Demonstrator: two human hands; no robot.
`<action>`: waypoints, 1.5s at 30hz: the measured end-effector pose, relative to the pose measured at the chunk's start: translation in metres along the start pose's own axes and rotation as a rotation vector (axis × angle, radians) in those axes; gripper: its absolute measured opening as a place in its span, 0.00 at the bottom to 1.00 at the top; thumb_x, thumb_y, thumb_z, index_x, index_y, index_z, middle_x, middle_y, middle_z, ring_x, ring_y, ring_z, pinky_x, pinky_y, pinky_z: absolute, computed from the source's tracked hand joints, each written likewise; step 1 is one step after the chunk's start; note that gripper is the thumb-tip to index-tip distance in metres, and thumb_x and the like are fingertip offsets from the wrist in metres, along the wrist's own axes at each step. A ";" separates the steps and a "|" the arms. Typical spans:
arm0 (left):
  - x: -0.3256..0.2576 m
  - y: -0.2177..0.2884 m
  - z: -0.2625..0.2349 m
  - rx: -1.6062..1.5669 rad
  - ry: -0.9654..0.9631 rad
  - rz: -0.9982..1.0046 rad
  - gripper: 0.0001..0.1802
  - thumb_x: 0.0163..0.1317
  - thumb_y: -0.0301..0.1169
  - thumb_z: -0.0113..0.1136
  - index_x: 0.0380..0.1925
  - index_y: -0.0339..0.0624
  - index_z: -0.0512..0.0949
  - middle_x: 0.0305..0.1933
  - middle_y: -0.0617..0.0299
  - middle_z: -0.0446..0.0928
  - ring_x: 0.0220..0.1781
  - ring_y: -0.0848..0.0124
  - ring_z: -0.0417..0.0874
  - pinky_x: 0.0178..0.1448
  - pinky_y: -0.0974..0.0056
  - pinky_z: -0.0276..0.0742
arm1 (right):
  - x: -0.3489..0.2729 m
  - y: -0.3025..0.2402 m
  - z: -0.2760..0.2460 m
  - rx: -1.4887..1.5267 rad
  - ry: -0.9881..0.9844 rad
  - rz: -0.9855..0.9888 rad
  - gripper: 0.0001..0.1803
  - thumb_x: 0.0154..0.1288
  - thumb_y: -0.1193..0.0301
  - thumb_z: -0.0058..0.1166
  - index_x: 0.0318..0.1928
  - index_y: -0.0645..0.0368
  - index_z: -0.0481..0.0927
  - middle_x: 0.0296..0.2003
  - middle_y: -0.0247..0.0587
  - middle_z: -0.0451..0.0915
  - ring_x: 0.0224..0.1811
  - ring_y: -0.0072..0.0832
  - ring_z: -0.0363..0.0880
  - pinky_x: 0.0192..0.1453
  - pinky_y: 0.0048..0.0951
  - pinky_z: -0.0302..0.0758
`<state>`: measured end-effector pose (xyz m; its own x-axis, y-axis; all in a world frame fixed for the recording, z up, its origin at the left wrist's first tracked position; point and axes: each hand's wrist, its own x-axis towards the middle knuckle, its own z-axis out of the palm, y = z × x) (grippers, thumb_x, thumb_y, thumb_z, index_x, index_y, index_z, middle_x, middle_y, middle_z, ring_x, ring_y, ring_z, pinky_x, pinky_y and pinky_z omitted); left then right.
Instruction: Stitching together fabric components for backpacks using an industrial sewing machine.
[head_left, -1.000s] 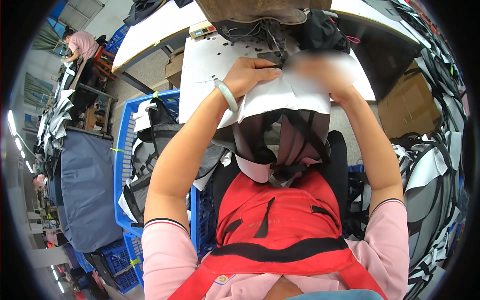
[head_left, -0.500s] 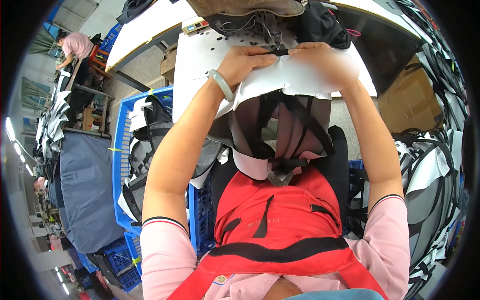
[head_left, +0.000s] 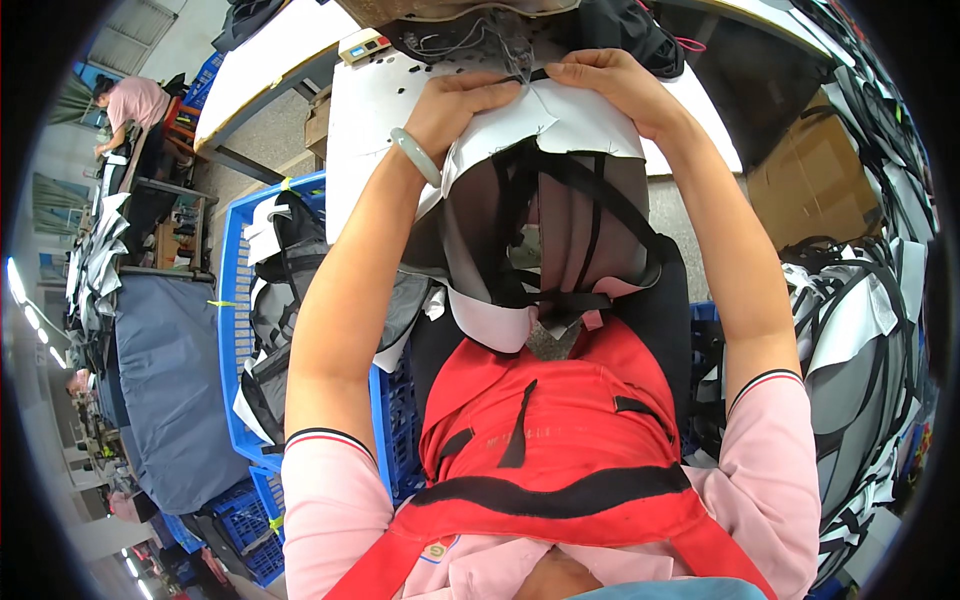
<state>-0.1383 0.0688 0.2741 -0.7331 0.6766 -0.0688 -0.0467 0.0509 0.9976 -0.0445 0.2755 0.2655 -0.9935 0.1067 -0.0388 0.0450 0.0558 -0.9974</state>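
At top centre, the left hand [head_left: 462, 105] and right hand [head_left: 612, 85] both grip a white-and-grey fabric piece [head_left: 545, 190] on the table [head_left: 360, 130].

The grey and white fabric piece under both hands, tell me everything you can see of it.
The fabric piece is a sewn panel, white at the top edge, grey mesh-like below, crossed by black straps. It hangs from the white work surface down to the red apron. The left hand and right hand press its top edge flat.

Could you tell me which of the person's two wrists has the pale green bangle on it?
It is the left wrist: the pale green bangle sits just below the left hand, while the right hand has a bare wrist.
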 end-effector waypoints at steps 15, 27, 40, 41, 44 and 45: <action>-0.085 -0.013 -0.026 0.094 -0.127 -0.185 0.21 0.61 0.35 0.60 0.50 0.32 0.75 0.40 0.62 0.79 0.37 0.78 0.78 0.36 0.74 0.72 | -0.125 -0.039 0.070 -0.473 -0.137 -0.299 0.21 0.67 0.67 0.48 0.60 0.50 0.73 0.25 0.27 0.76 0.24 0.17 0.73 0.31 0.23 0.73; -0.133 -0.051 -0.007 -0.285 -0.367 -0.126 0.19 0.66 0.39 0.57 0.47 0.33 0.74 0.37 0.58 0.78 0.34 0.72 0.83 0.39 0.68 0.83 | -0.187 0.030 0.162 -1.140 -0.355 -0.435 0.09 0.58 0.61 0.59 0.33 0.53 0.82 0.21 0.42 0.80 0.24 0.41 0.80 0.29 0.38 0.77; -0.121 -0.239 -0.089 1.536 0.104 -0.010 0.18 0.57 0.27 0.53 0.48 0.45 0.77 0.51 0.53 0.75 0.54 0.56 0.77 0.54 0.55 0.75 | -0.235 0.006 0.120 -0.898 0.092 -0.419 0.06 0.55 0.74 0.62 0.26 0.57 0.76 0.17 0.36 0.75 0.16 0.30 0.73 0.23 0.29 0.67; -0.115 -0.234 -0.095 1.440 0.084 -0.119 0.17 0.57 0.27 0.53 0.47 0.46 0.78 0.51 0.51 0.77 0.53 0.55 0.78 0.55 0.55 0.75 | -0.238 0.003 0.117 -0.862 0.149 -0.407 0.06 0.54 0.75 0.62 0.26 0.57 0.76 0.17 0.36 0.74 0.16 0.29 0.73 0.23 0.28 0.67; -0.118 -0.212 -0.114 1.267 0.006 -0.097 0.17 0.55 0.29 0.53 0.45 0.46 0.80 0.49 0.47 0.79 0.52 0.52 0.79 0.56 0.56 0.76 | -0.243 0.004 0.097 -0.781 0.275 -0.321 0.07 0.58 0.75 0.60 0.28 0.62 0.75 0.18 0.34 0.72 0.18 0.21 0.70 0.24 0.24 0.65; -0.124 -0.203 -0.118 1.233 -0.002 -0.067 0.16 0.55 0.30 0.54 0.44 0.45 0.81 0.47 0.46 0.79 0.51 0.51 0.80 0.56 0.55 0.76 | -0.243 0.009 0.087 -0.768 0.285 -0.218 0.07 0.60 0.74 0.58 0.30 0.64 0.74 0.18 0.35 0.72 0.18 0.19 0.69 0.25 0.22 0.65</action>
<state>-0.1181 -0.1124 0.0804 -0.7529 0.6471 -0.1204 0.5874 0.7431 0.3205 0.1882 0.1638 0.2604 -0.9286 0.2559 0.2686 0.0166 0.7520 -0.6590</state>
